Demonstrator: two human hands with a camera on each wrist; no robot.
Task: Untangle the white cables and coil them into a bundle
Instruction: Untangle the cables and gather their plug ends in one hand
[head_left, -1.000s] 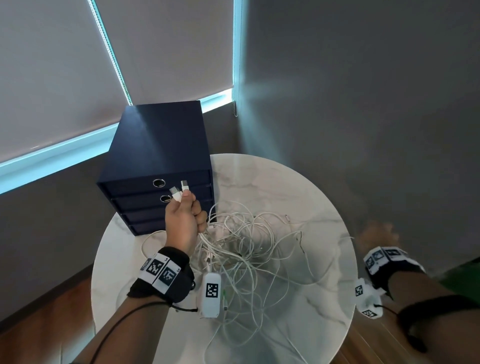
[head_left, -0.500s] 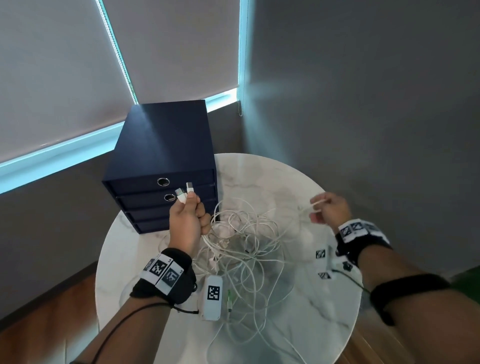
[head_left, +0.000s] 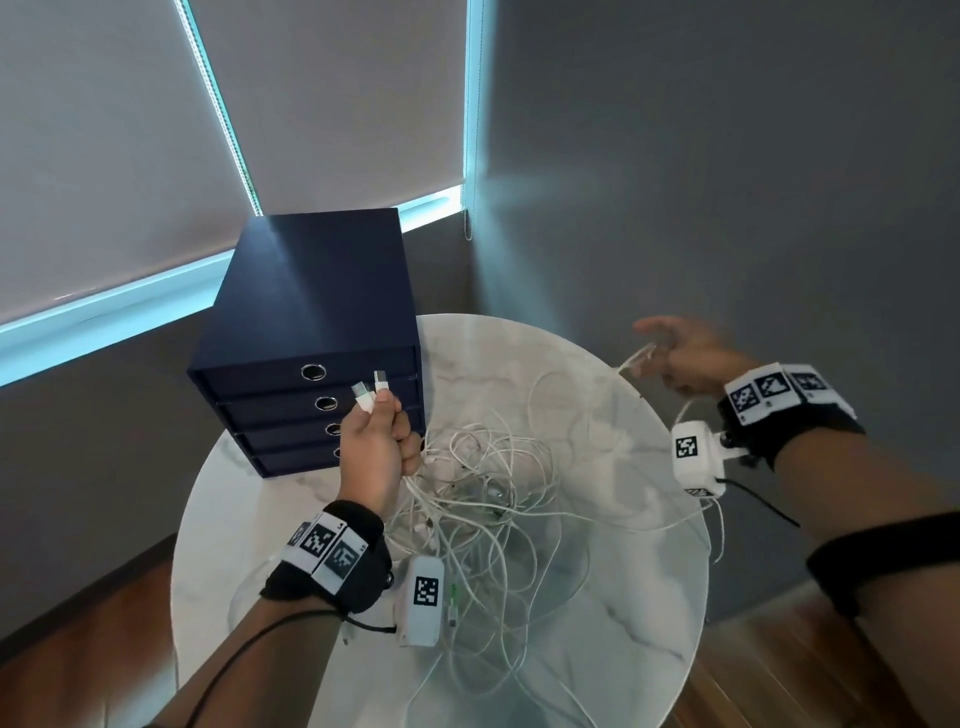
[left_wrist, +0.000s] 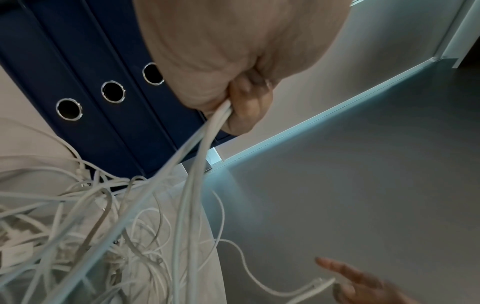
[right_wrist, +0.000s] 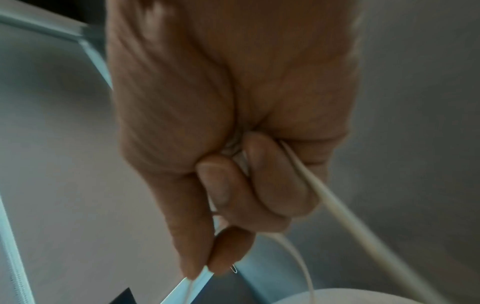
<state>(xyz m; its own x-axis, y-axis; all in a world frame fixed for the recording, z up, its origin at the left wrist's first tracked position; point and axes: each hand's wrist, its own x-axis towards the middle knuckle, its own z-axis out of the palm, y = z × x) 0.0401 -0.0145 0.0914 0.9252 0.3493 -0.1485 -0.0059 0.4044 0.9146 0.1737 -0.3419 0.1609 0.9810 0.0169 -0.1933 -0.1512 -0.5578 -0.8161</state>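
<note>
On the round marble table (head_left: 597, 649) the white cables (head_left: 483, 499) lie tangled beside the navy drawer box (head_left: 311, 322). Your left hand (head_left: 374, 447) fists two cables, plugs poking above it; your right hand (head_left: 691, 358) pinches another cable end, held off the table's right edge

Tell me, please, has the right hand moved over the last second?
Yes. The right hand has come up from beside the table's right edge to above its far right rim, pulling a white cable outward.
</note>
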